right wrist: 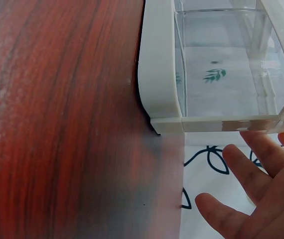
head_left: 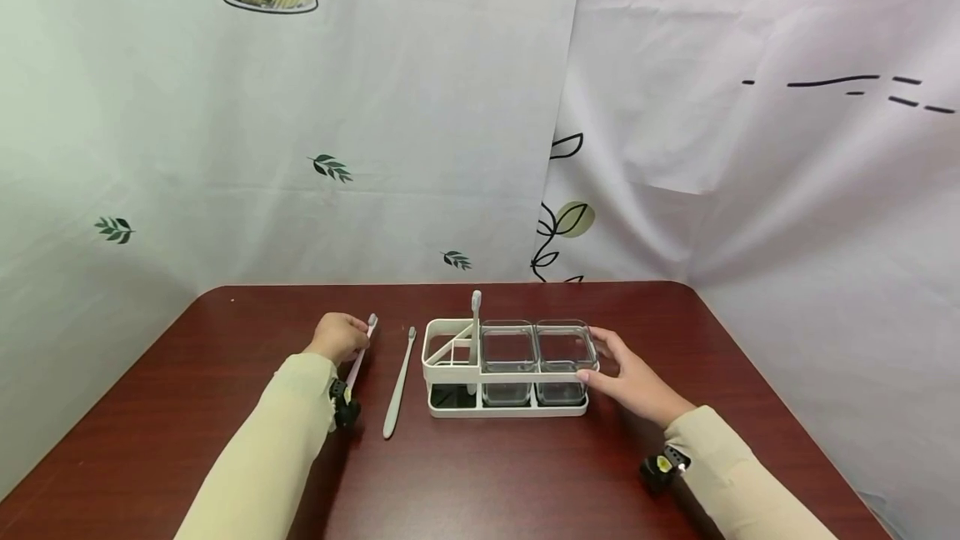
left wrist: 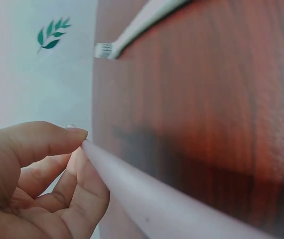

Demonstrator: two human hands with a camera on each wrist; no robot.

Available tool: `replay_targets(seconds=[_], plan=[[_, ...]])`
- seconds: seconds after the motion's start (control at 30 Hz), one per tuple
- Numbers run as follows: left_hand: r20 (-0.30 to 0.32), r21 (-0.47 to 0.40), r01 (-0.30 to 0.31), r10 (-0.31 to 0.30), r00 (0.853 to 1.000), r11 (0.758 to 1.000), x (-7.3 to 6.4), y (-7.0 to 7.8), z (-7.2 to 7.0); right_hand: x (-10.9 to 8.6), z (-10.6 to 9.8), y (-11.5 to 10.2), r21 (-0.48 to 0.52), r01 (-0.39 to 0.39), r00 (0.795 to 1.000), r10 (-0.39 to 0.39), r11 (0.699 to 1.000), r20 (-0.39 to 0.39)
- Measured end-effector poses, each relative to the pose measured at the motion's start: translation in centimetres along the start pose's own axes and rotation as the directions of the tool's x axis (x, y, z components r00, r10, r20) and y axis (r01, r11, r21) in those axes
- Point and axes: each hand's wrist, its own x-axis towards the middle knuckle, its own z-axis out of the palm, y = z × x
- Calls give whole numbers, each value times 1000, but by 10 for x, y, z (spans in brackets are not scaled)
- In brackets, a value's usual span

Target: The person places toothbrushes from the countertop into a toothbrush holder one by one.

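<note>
Left hand (head_left: pixel 339 337), fingers curled, pinches slim pink plastic toothbrush (head_left: pixel 361 354) on dark red wooden worktop (head_left: pixel 225 407); long axis near-to-far, bristles far. Right hand (head_left: pixel 628 375), fingers straight, touches white plastic rack (head_left: pixel 454 373).

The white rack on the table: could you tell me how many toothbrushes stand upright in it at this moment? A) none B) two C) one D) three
C: only one toothbrush stands upright in the white rack, in its left compartment; the grey toothbrush lies flat on the table, and the left hand grips the pink toothbrush beside it.
</note>
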Motion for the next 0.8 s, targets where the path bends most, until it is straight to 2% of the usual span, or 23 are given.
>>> replay_targets(seconds=[0.13,0.5,0.8], plan=[[-11,-30,-15,15,1000,999,0,5,-3,0,1,0,-4,-1,1000,1,1000,-2],[-7,-231,-13,12,1000,973,-7,18,-5,-1,0,-1,-10,-3,1000,3,1000,-2],[-48,-278,-48,36,998,959,-13,32,-6,0,1,0,3,12,1000,-12,1000,-6]])
